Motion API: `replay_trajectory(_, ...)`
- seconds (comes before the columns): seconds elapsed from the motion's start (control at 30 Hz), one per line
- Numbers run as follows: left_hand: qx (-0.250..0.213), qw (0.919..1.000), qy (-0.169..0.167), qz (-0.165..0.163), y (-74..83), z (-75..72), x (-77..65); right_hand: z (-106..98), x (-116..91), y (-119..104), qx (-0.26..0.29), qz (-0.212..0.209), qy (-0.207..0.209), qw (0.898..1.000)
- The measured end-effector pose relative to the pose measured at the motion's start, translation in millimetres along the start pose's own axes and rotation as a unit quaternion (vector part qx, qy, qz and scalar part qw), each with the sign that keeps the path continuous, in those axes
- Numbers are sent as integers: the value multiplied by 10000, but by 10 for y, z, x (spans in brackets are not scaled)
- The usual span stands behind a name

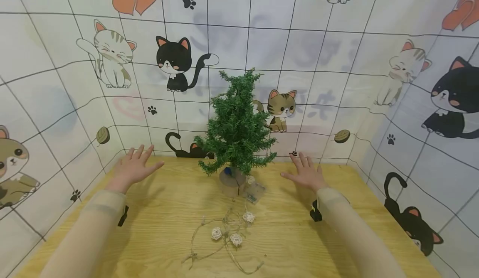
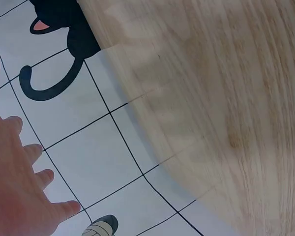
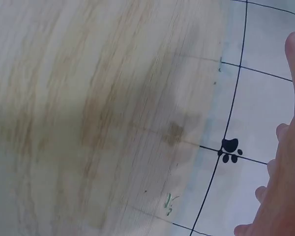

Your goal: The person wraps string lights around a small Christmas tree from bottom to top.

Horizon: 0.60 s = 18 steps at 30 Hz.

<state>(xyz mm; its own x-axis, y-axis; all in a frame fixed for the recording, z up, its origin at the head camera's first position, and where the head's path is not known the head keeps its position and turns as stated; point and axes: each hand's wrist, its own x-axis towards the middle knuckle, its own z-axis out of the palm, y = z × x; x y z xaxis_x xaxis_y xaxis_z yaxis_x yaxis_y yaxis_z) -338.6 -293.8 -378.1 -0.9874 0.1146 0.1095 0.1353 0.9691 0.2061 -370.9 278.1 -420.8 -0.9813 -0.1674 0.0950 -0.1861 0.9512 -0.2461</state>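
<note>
A small artificial Christmas tree (image 1: 237, 124) stands upright at the back middle of the table, on a round wooden base (image 1: 232, 184). To its left my left hand (image 1: 132, 168) is held with the fingers spread, and nothing is in it. On the other side my right hand (image 1: 306, 174) is spread the same way, also holding nothing. A clear battery box (image 1: 255, 192) lies against the right of the base. In front of the tree a string of lights with white wicker balls (image 1: 235, 239) lies loosely looped on the wood.
The table (image 1: 164, 244) has a light wood-grain top. Cloth printed with cats (image 1: 322, 53) rises along its back and both sides. Each wrist wears a dark strap mount (image 1: 315, 211). In the right wrist view, tiny green bits (image 3: 168, 204) lie near the table's back edge.
</note>
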Motion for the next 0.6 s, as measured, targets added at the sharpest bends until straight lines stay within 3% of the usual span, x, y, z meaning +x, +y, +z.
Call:
replay_trajectory(0.27,-166,9996,75,208,64,42,-73,43,-106,-161,305,-440,-278,9982)
replay_trajectory(0.43,-147,9989,43,452,231,82,-203,20,-324,-394,577,-1005,-201,9931)
replay_trajectory(0.6,-135,9956,224,895,467,205,-312,14,-548,-623,951,-1695,-307,9804)
